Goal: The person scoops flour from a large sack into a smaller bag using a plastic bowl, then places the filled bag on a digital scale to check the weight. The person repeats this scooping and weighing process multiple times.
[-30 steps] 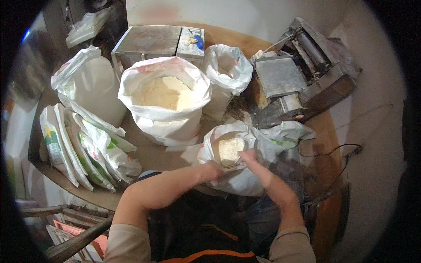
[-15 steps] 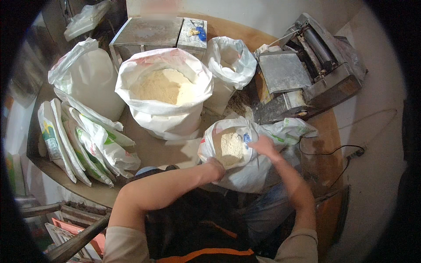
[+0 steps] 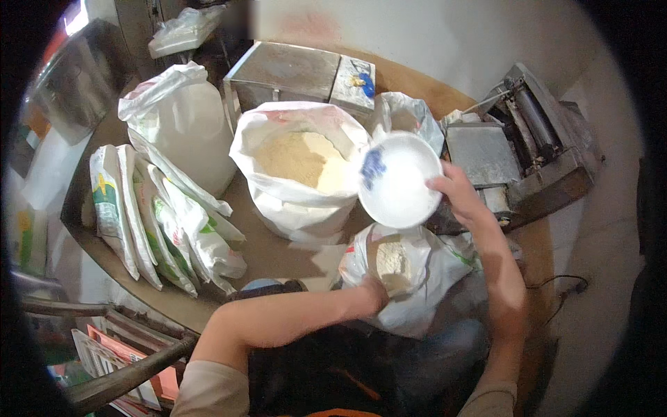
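Observation:
My right hand (image 3: 462, 198) grips the rim of a white bowl (image 3: 406, 191) with a blue pattern, thumb over its edge. The bowl is held tilted above the far side of a small white plastic bag (image 3: 420, 309), its inside toward me and looking empty. Pale flour (image 3: 393, 258) lies in that open bag. At the bag's near left rim, my left hand (image 3: 369, 297) is closed on the plastic; its fingertips are partly hidden. Just left of the bowl stands a big open white sack (image 3: 299, 221) holding beige and paler powder (image 3: 292, 156).
Folded printed sacks (image 3: 163, 222) lean in a row at the left, before a tall white sack (image 3: 187, 128). Behind are a metal-topped box (image 3: 292, 66) and another open bag (image 3: 410, 108). A grimy roller machine (image 3: 528, 139) sits at the right, with a black cord (image 3: 556, 279) nearby.
My right hand has lifted the bowl out of the small bag, up and away from me. My left hand stays at the bag's rim. The whole view has shifted.

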A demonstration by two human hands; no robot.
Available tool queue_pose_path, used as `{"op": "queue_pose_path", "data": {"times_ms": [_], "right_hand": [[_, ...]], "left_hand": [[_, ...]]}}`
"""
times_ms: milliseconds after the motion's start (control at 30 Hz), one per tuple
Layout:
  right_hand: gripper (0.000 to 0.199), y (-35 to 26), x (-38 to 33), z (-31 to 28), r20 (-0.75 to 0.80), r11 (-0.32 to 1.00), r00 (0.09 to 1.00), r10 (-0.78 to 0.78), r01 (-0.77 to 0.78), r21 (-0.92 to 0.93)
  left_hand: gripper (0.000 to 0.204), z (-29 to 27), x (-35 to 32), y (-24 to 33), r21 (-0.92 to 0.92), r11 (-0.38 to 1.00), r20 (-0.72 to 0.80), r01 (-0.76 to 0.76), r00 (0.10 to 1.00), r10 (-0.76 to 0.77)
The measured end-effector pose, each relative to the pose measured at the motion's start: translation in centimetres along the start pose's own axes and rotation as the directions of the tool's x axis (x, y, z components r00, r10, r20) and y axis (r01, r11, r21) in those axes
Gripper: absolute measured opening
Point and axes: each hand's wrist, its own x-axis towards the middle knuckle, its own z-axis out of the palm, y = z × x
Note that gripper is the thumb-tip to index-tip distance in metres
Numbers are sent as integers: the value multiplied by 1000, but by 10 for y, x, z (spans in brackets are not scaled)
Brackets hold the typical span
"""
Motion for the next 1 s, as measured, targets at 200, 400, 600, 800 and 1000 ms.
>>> {"op": "queue_pose_path", "data": {"times_ms": [200, 400, 600, 800, 1000], "right_hand": [[66, -37, 117, 119, 242, 546, 888, -390, 435, -716], [53, 39, 193, 200, 653, -75, 626, -425, 695, -715], [24, 104, 239, 217, 626, 0, 682, -379, 676, -737], [26, 128, 259, 198, 483, 201, 856, -183, 514, -834], [23, 94, 248, 190, 406, 344, 914, 28, 372, -862]], "left_hand": [[22, -51, -23, 5, 91, 995, 111, 30, 993, -40], [20, -64, -42, 5, 180, 981, -13, 77, 997, -76], [30, -69, -58, 11, 136, 987, -93, 86, 993, -74], [43, -86, -59, 8, -1, 997, 112, 80, 991, -79], [40, -103, -70, 0, -17, 995, 112, 101, 989, -99]]}}
